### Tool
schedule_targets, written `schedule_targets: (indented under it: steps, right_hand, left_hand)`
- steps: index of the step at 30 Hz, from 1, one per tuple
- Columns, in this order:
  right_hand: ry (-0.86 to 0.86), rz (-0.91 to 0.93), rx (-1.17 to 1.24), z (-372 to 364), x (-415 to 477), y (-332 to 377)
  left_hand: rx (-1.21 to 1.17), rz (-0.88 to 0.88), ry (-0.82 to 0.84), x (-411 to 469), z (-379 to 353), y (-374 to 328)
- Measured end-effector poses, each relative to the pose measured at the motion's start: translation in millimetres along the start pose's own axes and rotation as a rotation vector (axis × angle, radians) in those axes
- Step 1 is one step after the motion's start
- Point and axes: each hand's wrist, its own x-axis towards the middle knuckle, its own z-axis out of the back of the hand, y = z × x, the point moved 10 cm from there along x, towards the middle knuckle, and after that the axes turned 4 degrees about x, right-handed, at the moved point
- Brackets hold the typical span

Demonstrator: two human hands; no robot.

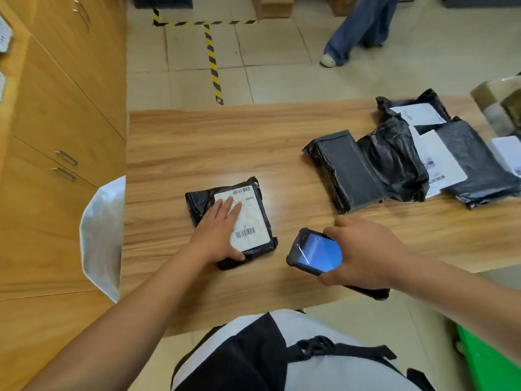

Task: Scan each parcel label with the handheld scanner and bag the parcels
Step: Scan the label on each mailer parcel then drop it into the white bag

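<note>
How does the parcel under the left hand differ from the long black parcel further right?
The small parcel shows a white label with barcodes; the long parcel shows no label. The left hand rests on the small parcel; no hand touches the long parcel. Both are wrapped in black plastic.

No word or number can be read anywhere. The white label (pixel 249 221) on the black parcel (pixel 203 201) at the front of the tabletop (pixel 169 142) carries two barcodes, one (pixel 241 190) at its far edge and one (pixel 245 232) nearer. The small print between them is too blurred to make out, and the left hand (pixel 217 230) covers part of it. The scanner (pixel 315 252) screen glows blue with no legible characters. The other labels (pixel 420 114) on the parcels at the right show only faint, unreadable print.
</note>
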Motion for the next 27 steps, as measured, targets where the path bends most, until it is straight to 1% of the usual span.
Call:
schedule_targets:
  steps: [5,14,19,23,25,27]
  right_hand:
    - [0.062,-0.034,-0.08,-2,8,28]
    - [0.065,-0.142,-0.093,0,3,37]
    - [0.084,-0.208,-0.031,-7,-3,38]
    - [0.101,-0.254,0.041,-11,-9,35]
    - [0.113,-0.275,0.08,-14,-11,32]
    - [0.103,-0.305,0.162,-18,-13,29]
  left_hand:
    - [0.004,-0.057,-0.01,2,2,5]
    - [0.01,-0.147,0.011,5,0,14]
    - [0.04,-0.197,0.05,5,2,19]
    - [0.161,-0.23,0.073,6,11,26]
    - [0.209,-0.226,0.079,3,18,36]
    - [0.203,-0.196,0.113,-2,20,47]
